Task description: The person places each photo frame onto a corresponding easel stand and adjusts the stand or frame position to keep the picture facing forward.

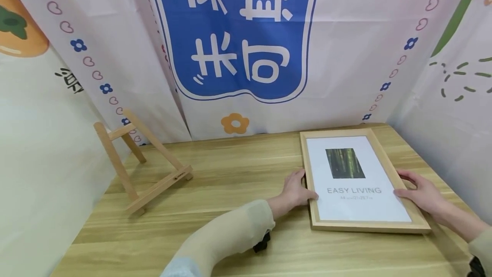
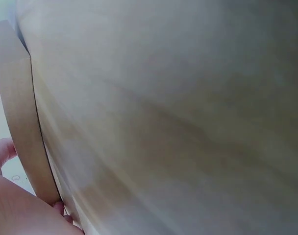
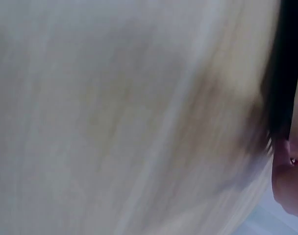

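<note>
Pale wooden rectangular picture frame (image 1: pixel 369 226), over right part of light wood-grain table (image 1: pixel 230 170); can't tell whether its base fully touches. Inside frame: white paper sheet (image 1: pixel 347 206) with dark green forest photo, "EASY LIVING" print. Left hand (image 1: pixel 295 190) grips frame's left edge, thumb on front rim, partly closed. Right hand (image 1: pixel 423 193) grips frame's right edge, likewise partly closed. Light wooden easel (image 1: pixel 161 188) stands well left of frame. White patterned cloth (image 1: pixel 338 76) hangs behind frame.

Arms (image 1: pixel 226 232) (image 1: pixel 463 221) extended forward, both hands (image 1: pixel 295 192) (image 1: pixel 422 193) gripping
</note>
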`<state>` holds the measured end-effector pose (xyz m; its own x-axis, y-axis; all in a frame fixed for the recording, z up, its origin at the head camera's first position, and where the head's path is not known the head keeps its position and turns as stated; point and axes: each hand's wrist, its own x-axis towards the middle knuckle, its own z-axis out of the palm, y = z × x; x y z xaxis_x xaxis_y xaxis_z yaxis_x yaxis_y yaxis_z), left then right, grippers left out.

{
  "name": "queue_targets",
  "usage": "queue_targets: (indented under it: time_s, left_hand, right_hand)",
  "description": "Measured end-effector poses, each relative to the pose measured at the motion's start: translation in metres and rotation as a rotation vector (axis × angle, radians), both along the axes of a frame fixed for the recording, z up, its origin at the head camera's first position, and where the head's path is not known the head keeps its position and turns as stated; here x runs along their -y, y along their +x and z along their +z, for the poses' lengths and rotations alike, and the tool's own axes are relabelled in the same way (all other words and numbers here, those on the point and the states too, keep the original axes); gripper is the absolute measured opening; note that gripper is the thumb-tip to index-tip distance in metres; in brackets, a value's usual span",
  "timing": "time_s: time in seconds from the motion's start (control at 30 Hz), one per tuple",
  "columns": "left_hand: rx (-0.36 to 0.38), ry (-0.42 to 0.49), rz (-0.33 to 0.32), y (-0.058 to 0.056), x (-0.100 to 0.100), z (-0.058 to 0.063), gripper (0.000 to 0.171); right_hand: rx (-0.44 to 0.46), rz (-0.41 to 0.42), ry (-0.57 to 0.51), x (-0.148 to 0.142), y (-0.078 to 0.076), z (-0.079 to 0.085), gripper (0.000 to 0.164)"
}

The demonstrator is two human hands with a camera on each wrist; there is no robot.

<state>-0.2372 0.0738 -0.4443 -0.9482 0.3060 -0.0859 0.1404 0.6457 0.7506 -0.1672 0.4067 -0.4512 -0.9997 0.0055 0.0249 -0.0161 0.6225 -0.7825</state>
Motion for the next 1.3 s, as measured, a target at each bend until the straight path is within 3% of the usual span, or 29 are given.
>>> queue_targets:
  time_s: [0.33, 0.6, 0.8, 1.0, 1.3]
  left_hand:
    - [0.068, 0.201, 0.014, -0.002, 0.004, 0.007, 0.081]
    - [0.124, 0.428, -0.033, -0.002, 0.018, 0.009, 0.091]
    - [0.163, 0.510, -0.003, 0.000, 0.030, 0.013, 0.097]
    - [0.146, 0.607, -0.003, 0.001, 0.046, 0.023, 0.097]
    - [0.148, 0.684, 0.026, 0.007, 0.077, 0.035, 0.098]
  right_hand:
    - [-0.039, 0.011, -0.108, 0.010, -0.001, -0.001, 0.064]
    - [-0.107, 0.009, -0.033, 0.020, -0.005, 0.012, 0.065]
    - [-0.148, 0.021, -0.075, 0.030, -0.011, 0.021, 0.066]
    - [-0.163, 0.036, -0.151, 0.039, -0.018, 0.029, 0.068]
    - [-0.211, 0.195, -0.320, 0.056, -0.017, 0.039, 0.072]
